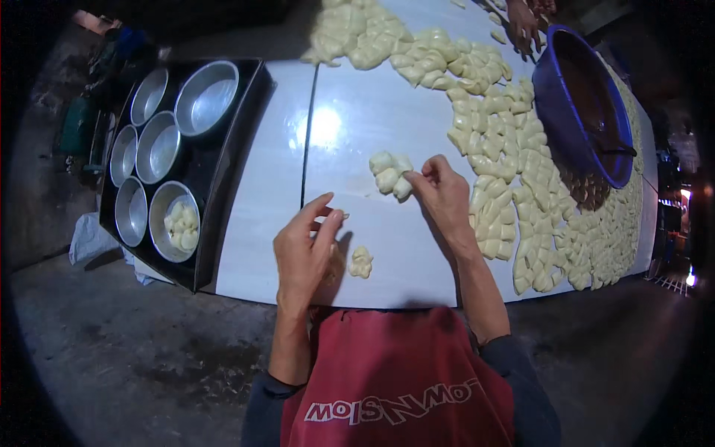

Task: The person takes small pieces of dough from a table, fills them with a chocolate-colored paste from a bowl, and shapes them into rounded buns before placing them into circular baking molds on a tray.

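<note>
My right hand pinches the right edge of a small clump of pale dough pieces over the white tabletop. To its left, my left hand is held above the table with thumb and forefinger apart; whether a scrap of dough sticks to its fingertips is too small to tell. Beside that hand lies a smaller lump of dough. Part of another pale lump shows behind the left wrist, mostly hidden.
A black tray at left holds several round metal pans; the nearest pan contains dough pieces. Rows of cut dough cover the table's right and far parts. A blue basin stands there, near another person's hand.
</note>
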`<act>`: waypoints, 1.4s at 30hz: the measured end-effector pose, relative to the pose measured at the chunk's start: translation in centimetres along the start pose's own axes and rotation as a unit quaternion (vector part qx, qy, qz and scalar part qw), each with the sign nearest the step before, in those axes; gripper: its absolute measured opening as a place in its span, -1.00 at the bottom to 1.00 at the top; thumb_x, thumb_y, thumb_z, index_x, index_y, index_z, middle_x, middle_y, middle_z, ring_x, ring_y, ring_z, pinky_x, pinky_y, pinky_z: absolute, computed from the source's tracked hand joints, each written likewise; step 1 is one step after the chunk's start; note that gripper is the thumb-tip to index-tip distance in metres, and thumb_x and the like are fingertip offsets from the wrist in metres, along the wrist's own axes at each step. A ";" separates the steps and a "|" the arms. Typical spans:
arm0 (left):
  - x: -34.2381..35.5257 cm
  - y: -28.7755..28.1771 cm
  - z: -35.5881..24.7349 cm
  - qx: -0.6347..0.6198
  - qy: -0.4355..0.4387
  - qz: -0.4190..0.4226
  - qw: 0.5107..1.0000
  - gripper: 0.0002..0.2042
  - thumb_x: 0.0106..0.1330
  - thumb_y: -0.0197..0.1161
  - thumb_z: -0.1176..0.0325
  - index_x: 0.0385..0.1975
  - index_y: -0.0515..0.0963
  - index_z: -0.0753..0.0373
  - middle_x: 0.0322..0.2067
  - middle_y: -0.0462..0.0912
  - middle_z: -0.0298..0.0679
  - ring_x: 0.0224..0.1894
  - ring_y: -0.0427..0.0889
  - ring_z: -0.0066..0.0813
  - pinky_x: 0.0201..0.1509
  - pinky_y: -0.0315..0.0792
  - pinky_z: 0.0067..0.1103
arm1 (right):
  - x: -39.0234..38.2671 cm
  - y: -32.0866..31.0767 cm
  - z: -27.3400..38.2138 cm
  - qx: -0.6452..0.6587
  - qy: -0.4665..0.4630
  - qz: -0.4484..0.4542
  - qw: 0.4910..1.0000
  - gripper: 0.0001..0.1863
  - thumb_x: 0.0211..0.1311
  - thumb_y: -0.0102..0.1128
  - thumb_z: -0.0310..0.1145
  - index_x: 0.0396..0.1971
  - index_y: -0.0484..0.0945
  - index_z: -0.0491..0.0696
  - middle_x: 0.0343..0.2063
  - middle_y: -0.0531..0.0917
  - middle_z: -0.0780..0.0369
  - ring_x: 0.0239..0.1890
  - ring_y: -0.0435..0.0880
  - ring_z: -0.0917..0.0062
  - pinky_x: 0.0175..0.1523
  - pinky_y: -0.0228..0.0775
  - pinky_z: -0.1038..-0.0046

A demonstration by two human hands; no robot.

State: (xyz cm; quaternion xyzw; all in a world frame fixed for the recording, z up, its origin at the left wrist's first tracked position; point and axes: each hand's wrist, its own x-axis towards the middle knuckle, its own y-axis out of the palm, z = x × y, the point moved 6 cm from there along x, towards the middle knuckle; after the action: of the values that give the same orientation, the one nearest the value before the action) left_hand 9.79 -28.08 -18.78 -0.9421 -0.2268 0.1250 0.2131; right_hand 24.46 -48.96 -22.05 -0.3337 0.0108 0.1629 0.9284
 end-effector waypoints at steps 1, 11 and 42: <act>-0.5 -1.0 -0.2 0.034 0.028 -0.020 0.999 -0.71 0.36 0.29 0.34 0.01 0.62 0.29 -0.28 0.73 -0.10 -0.40 0.70 -0.40 -0.31 0.54 -0.52 | -0.6 -0.3 0.2 0.028 0.012 -0.010 0.999 -0.69 0.27 0.30 -0.21 -0.30 0.53 -0.19 -0.62 0.58 0.16 -0.55 0.53 0.54 -0.39 0.38 0.44; -1.8 -0.4 2.1 0.036 0.070 -0.034 0.996 -0.84 0.28 0.33 0.44 -0.18 0.65 0.30 -0.28 0.70 -0.15 -0.32 0.71 -0.31 -0.24 0.54 -0.50 | -5.8 1.6 3.0 0.017 -0.112 0.017 0.993 -0.70 0.17 0.39 -0.31 -0.17 0.57 -0.14 -0.36 0.65 0.13 -0.40 0.68 0.33 -0.29 0.51 0.37; -1.8 7.6 -3.0 -0.263 -0.029 0.163 0.951 -0.70 0.41 0.21 0.46 0.10 0.53 0.39 -0.13 0.70 -0.15 -0.10 0.67 -0.53 -0.01 0.55 -0.62 | -7.7 -0.9 1.1 0.310 -0.043 0.012 0.950 -0.80 0.26 0.31 -0.45 -0.16 0.56 -0.16 -0.21 0.64 0.25 -0.17 0.60 0.65 -0.09 0.49 0.58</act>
State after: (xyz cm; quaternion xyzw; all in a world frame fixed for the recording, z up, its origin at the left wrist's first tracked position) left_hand 12.04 -36.08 -19.38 -0.9849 -0.1009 0.1209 -0.0717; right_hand 17.39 -51.19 -19.62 -0.0215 0.0252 0.1768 0.9837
